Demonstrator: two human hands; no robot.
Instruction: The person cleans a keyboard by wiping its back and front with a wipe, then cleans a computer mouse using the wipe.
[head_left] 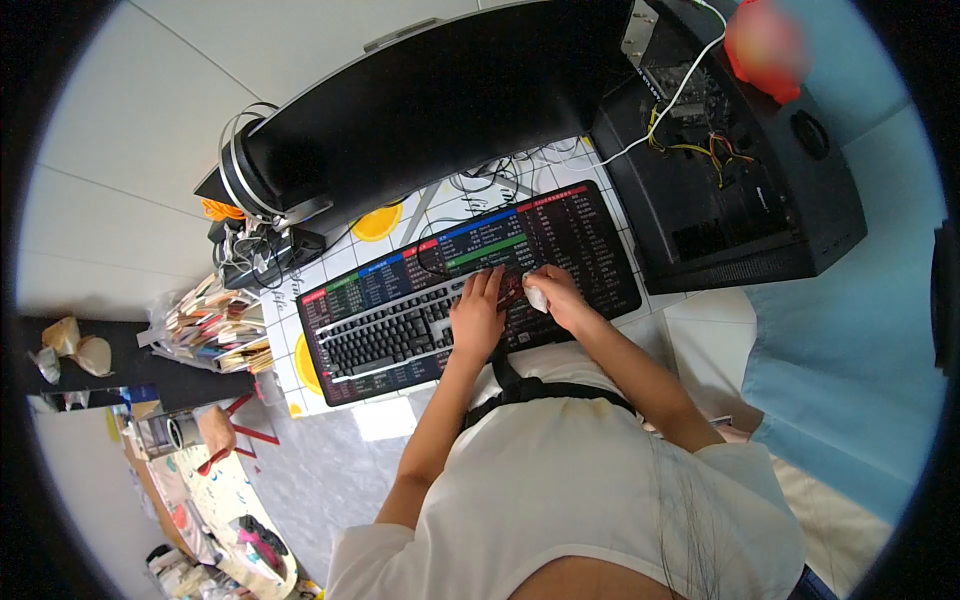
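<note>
My left hand lies over the right end of a black and grey keyboard, fingers stretched out and pointing away from me. Just to its right, my right hand is closed round a small white wad that looks like a tissue, held above the desk mat. Both sit on a dark desk mat printed with columns of text and coloured headings. A small reddish patch shows between the hands; I cannot tell what it is.
A wide black monitor stands behind the mat. At right is a computer case with exposed wiring, a white cable across it and a red object on top. Headphones hang at the monitor's left, above stacked papers.
</note>
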